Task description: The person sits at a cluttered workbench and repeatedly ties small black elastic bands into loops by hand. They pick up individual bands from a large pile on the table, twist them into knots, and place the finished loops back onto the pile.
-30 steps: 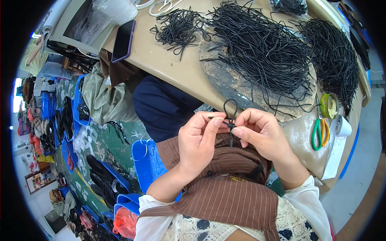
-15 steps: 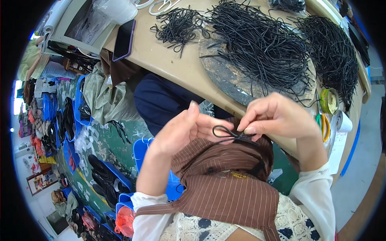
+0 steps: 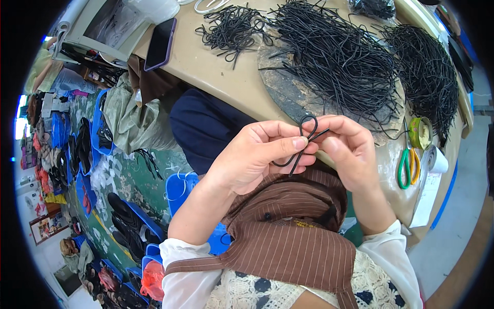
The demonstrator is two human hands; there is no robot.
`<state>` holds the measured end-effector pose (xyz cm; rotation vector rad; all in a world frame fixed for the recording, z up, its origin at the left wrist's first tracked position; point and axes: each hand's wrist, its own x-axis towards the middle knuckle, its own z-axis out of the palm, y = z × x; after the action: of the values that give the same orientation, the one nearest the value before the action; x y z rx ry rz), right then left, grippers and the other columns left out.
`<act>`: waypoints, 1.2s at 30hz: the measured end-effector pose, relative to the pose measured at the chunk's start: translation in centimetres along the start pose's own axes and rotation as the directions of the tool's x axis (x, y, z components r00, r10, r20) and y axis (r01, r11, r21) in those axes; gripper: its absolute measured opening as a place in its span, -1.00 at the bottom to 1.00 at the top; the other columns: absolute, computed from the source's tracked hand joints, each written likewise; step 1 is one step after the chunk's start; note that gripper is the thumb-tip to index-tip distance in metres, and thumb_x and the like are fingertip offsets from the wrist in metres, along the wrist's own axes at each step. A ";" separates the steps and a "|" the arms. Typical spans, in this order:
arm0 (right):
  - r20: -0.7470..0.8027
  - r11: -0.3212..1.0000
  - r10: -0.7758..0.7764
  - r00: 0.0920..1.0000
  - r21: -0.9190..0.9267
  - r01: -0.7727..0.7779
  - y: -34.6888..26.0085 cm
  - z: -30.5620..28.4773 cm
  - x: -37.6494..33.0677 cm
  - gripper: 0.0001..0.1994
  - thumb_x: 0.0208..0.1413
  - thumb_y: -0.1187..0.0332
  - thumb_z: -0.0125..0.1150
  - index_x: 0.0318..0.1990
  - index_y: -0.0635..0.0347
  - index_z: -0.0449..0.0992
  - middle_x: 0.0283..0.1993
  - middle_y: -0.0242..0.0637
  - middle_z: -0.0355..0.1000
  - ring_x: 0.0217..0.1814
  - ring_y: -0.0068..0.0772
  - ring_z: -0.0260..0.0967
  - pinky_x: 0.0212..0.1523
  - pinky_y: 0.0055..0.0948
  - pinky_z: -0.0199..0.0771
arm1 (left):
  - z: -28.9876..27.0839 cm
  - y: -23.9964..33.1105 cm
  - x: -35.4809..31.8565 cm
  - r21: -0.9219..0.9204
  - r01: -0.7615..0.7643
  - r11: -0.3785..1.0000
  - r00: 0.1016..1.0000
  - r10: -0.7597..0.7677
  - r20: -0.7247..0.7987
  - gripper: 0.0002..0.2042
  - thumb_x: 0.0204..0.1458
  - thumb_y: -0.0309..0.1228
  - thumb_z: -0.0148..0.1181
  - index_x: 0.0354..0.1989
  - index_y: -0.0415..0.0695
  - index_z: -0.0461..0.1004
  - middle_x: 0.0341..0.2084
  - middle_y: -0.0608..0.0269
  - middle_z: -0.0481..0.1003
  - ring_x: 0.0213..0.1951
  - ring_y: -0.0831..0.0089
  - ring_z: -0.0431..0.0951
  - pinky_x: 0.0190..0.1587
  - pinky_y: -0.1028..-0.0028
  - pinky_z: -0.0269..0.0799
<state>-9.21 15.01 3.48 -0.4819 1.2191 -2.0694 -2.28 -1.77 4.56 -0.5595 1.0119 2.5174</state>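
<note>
A thin black cord (image 3: pixel 307 124), looped and crossed like a small bow, is held in front of my apron. My left hand (image 3: pixel 257 152) pinches it at the crossing between thumb and fingertips. One loop stands up above the pinch, and another loop and a loose end hang below. My right hand (image 3: pixel 355 149) is close against it, its fingers curled round the upper loop and a short end. The right fingertips are partly behind the cord. Beyond my hands, a large pile of black cords (image 3: pixel 334 62) lies on a worn round board (image 3: pixel 280 85) on the table.
A smaller cord bunch (image 3: pixel 229 33) and a phone (image 3: pixel 160 45) lie on the table's left. Another cord heap (image 3: pixel 427 72), a green tape roll (image 3: pixel 421 133), scissors with green and yellow handles (image 3: pixel 406 169) and a white roll (image 3: pixel 437 158) are at right. Blue bins (image 3: pixel 180 190) stand left on the floor.
My left hand has gone from flat and outstretched to pinching the cord's crossing. The cord has turned and risen, its loop now upward. My right hand has moved down, uncovering the scissors.
</note>
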 end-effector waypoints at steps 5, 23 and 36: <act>-0.077 0.991 -0.061 0.995 -0.123 0.052 0.7 -0.2 0.0 -0.89 0.05 0.54 0.03 -0.25 0.35 0.39 -0.25 -0.23 0.42 -0.25 -0.51 0.39 -0.20 -0.50 0.44 | -0.2 -0.1 0.3 -0.048 -0.008 0.999 0.999 0.010 0.047 -0.91 -0.04 -0.51 0.09 -0.38 -0.28 0.43 -0.42 0.04 0.49 -0.35 0.35 0.54 -0.25 0.41 0.49; 0.017 0.964 0.190 0.982 -0.194 -0.183 -1.6 -0.8 0.4 -0.87 0.03 0.51 0.07 -0.28 0.41 0.39 -0.31 -0.26 0.41 -0.32 -0.55 0.41 -0.24 -0.59 0.45 | -0.1 0.7 0.6 0.065 0.115 0.991 0.992 -0.118 0.044 -0.91 -0.05 -0.52 0.10 -0.39 -0.28 0.43 -0.43 0.00 0.50 -0.36 0.26 0.55 -0.29 0.39 0.51; 0.001 0.964 0.266 0.964 -0.015 -0.266 -1.5 -1.7 0.2 -0.90 0.04 0.47 0.08 -0.33 0.35 0.40 -0.30 -0.26 0.42 -0.26 -0.56 0.39 -0.17 -0.57 0.44 | 0.2 2.0 0.7 0.146 0.215 0.966 0.972 -0.226 0.061 -0.84 -0.08 -0.51 0.14 -0.33 -0.31 0.40 -0.41 -0.04 0.49 -0.35 0.28 0.55 -0.29 0.42 0.51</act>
<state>-10.90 16.37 3.92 -0.3085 1.2257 -1.8316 -3.83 -2.85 5.46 -0.5004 1.0263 2.2369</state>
